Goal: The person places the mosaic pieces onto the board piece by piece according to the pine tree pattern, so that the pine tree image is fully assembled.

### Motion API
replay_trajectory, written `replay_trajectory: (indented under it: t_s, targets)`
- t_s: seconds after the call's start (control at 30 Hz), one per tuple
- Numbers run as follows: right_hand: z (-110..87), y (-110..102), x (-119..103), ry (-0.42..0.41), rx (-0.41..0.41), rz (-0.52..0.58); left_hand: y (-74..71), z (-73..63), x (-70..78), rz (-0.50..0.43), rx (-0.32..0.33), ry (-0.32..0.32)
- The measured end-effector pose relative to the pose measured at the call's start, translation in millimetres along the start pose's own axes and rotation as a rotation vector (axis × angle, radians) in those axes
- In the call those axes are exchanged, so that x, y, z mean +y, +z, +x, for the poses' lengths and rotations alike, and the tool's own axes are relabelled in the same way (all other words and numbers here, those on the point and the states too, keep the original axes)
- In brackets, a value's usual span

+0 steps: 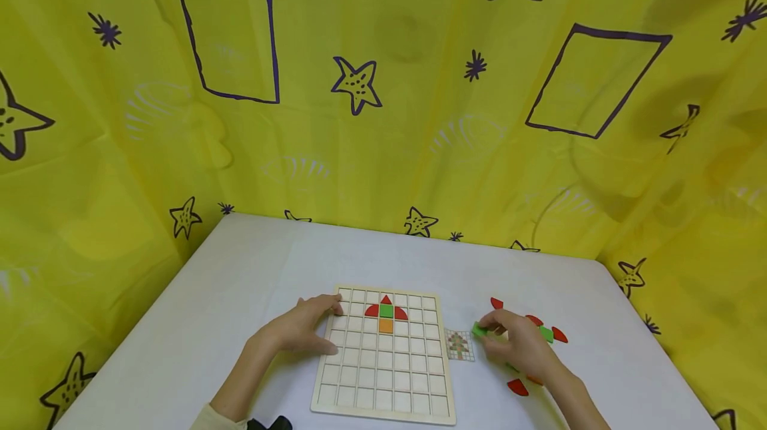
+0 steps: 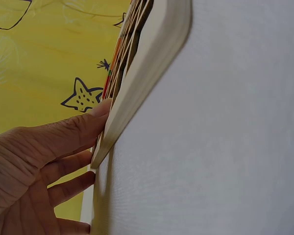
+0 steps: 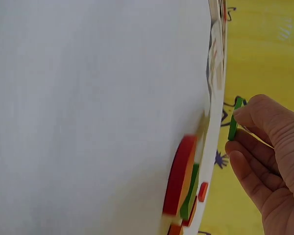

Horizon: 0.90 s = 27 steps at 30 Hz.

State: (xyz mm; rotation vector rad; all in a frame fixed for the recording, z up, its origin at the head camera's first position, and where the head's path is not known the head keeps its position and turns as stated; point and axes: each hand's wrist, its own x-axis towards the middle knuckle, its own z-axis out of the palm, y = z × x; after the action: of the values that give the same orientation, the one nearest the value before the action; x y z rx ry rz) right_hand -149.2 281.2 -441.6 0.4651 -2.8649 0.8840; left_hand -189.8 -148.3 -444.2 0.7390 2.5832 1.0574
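My left hand point(image 1: 299, 329) rests at the left edge of a pale wooden grid board point(image 1: 357, 377), its thumb and fingers spread along the rim. In the left wrist view, the thumb touches the board's side point(image 2: 144, 81). A green square piece point(image 3: 233, 128) is pinched between the thumb and fingers of my right hand point(image 1: 520, 343), held up off the table just right of a small pattern card point(image 1: 459, 345). On the board, a red triangle point(image 1: 386, 299) sits above a green square point(image 1: 386, 311), flanked by two red quarter-round pieces point(image 1: 401, 313), with an orange square point(image 1: 386, 326) below.
Loose red pieces point(image 1: 518, 387) and a green piece point(image 1: 546, 333) lie around and partly under my right hand. One red piece point(image 1: 497, 303) lies farther back. A yellow patterned curtain point(image 1: 395, 150) surrounds the white table point(image 1: 269, 250). A black object point(image 1: 278, 424) shows at the bottom edge.
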Motion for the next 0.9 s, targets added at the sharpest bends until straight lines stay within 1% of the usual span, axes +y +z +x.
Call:
replay_trajectory:
  t_s: [0.27, 0.43, 0.53, 0.73, 0.9]
  targets:
    - [6.3, 12.6, -20.3, -0.062, -0.033, -0.002, -0.9, -1.2, 1.0, -0.008, 0.002, 0.004]
    - [10.7, 19.5, -30.9, -0.129, -0.048, 0.003, -1.1, -1.2, 1.2, -0.008, -0.001, 0.004]
    - [14.3, 23.5, -36.4, -0.163, -0.065, 0.021, -1.1, -0.8, 1.2, 0.0, -0.002, 0.003]
    - [22.2, 31.6, -48.3, -0.202, -0.092, 0.055, -1.3, -0.3, 0.8, 0.002, -0.001, 0.006]
    - [29.6, 39.2, -57.1, -0.259, -0.103, 0.046, -0.7, -0.4, 0.5, -0.003, -0.002, 0.002]
